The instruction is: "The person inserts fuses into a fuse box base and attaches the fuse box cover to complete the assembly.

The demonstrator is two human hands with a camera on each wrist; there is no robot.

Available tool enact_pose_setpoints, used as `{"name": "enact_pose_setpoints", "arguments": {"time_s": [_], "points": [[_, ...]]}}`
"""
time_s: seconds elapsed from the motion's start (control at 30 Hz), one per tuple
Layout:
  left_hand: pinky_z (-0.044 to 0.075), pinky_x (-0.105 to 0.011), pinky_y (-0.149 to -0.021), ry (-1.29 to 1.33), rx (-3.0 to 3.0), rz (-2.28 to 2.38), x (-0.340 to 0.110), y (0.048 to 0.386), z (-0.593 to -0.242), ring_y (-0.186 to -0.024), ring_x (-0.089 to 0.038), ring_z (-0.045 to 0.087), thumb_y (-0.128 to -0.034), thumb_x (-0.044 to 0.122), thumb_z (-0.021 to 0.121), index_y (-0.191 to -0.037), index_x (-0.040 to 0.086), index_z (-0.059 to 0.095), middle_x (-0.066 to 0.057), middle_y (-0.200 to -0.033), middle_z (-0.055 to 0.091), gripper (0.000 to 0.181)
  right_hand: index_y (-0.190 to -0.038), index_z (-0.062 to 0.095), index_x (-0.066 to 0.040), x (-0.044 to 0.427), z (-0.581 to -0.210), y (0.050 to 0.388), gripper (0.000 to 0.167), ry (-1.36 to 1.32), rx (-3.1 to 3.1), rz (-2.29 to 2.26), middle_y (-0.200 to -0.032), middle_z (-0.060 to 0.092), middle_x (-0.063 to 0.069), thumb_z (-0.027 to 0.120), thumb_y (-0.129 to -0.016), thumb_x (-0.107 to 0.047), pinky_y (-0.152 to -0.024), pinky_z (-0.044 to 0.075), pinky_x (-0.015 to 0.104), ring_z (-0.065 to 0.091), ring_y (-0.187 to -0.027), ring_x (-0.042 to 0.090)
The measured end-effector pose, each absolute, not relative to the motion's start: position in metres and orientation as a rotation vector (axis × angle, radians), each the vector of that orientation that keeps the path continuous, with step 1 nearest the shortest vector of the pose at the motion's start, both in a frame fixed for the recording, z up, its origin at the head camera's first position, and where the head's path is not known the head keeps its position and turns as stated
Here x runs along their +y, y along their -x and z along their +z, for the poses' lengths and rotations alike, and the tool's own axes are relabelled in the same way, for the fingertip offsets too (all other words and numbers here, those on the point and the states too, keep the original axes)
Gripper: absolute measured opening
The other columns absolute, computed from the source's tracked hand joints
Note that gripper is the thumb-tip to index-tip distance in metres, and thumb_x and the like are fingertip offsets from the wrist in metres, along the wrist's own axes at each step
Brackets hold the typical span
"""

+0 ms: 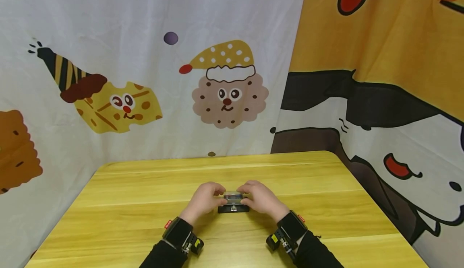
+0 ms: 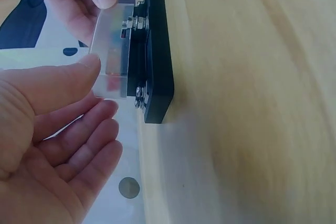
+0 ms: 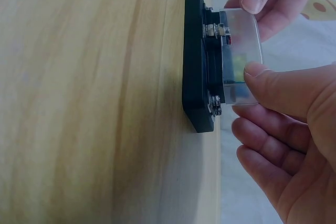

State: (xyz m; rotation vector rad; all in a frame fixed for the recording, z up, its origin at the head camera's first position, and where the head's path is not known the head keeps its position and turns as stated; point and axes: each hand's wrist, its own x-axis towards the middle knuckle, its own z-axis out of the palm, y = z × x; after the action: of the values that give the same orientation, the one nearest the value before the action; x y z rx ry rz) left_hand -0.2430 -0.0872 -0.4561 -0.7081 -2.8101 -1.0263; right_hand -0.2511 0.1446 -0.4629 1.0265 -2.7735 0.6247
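Observation:
A small device with a black base (image 1: 226, 209) sits on the table, and a clear plastic cover (image 3: 240, 40) stands on it. Metal screws and nuts (image 2: 134, 23) show along the base's near side. Colored parts, blurred by the plastic, are visible through the cover. My left hand (image 1: 204, 201) pinches the cover's left end between thumb and index finger; its other fingers curve loosely below in the left wrist view. At the right end, my right hand (image 1: 264, 201) grips the same cover with thumb and fingers. Whether the cover has lifted off the base, I cannot tell.
The wood-grain table (image 1: 145, 195) extends around the device on all sides. Behind it hangs a white curtain (image 1: 145, 50) with cartoon prints, and an orange, black and white printed one (image 1: 326, 42) covers the right side.

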Motion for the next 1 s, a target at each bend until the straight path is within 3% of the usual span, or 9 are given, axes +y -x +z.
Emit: {"name": "enact_pose_setpoints", "arguments": {"time_s": [1.0], "points": [[0.051,-0.036,-0.072,0.707,-2.816,-0.991,-0.0836,0.2417,-0.4552,-0.082,-0.023,0.064,-0.0822,0.011,0.080,-0.100,0.001,0.073,-0.007,-0.089,0.070,0.021,-0.117,0.070,-0.008,0.1436,-0.4619,0.2523,0.029,-0.989,-2.808,0.654,-0.107,0.066,0.005,0.074,-0.090,-0.017,-0.087,0.051,0.040,0.062,-0.099,0.021]]}}
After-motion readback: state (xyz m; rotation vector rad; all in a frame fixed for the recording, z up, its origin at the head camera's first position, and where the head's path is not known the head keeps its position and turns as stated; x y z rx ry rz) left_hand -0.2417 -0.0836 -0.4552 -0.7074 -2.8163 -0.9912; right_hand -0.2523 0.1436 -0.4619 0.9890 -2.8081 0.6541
